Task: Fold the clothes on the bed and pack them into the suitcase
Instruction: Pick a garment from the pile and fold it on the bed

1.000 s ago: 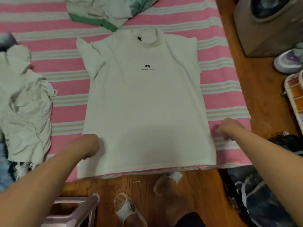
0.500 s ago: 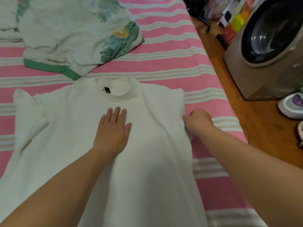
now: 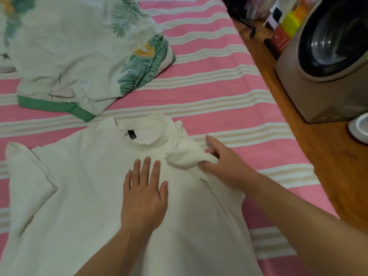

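Note:
A white T-shirt (image 3: 83,188) lies spread on the pink striped bed (image 3: 209,90), collar with a black label pointing away from me. My left hand (image 3: 144,193) presses flat on the chest just below the collar, fingers straight. My right hand (image 3: 223,162) pinches the right sleeve, which is bunched and pulled inward over the shoulder. The left sleeve lies partly folded at the far left. No suitcase is in view.
A leaf-print garment with a green hem (image 3: 79,56) lies crumpled on the bed beyond the shirt. A front-loading washing machine (image 3: 326,62) stands on the wooden floor (image 3: 310,156) to the right, with bottles and boxes (image 3: 284,26) behind it.
My right hand has drawn the right sleeve inward toward the collar, bunching it. My left hand stayed pressed on the chest. A second ago both hands were at the shirt's hem.

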A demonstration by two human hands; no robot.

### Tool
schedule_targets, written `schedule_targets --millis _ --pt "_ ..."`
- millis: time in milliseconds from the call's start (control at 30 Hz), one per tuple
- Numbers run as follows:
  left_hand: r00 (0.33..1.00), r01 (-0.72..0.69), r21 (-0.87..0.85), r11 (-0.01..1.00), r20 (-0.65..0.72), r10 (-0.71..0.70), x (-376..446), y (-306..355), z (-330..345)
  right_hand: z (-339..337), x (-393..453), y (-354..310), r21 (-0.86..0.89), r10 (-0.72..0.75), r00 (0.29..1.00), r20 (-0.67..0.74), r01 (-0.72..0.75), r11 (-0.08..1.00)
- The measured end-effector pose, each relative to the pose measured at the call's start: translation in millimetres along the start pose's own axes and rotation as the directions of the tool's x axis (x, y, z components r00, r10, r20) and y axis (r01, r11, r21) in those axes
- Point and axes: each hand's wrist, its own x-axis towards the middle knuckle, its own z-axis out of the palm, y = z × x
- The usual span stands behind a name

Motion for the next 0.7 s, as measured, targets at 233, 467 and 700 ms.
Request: schedule_targets --millis 233,467,700 --pt "0.999 -0.019 -0.038 0.999 0.038 0.02 5.9 -3.1 0.7 -16.5 -3.6 -31.2 -0.005 0.199 0.98 0.009 -0.199 0.98" --pt "0.991 0.002 -0.093 0.996 0.134 0.01 10.0 -0.1 -8.3 -69.6 -24.2 -33.6 0.686 0.435 0.898 0.069 -0.359 0.633" --pt "0.972 0.038 -0.082 0.996 0.236 -0.018 14.9 1.7 -17.7 -101.4 -49.9 -24.5 0.376 0.368 0.914 0.17 -0.406 0.833"
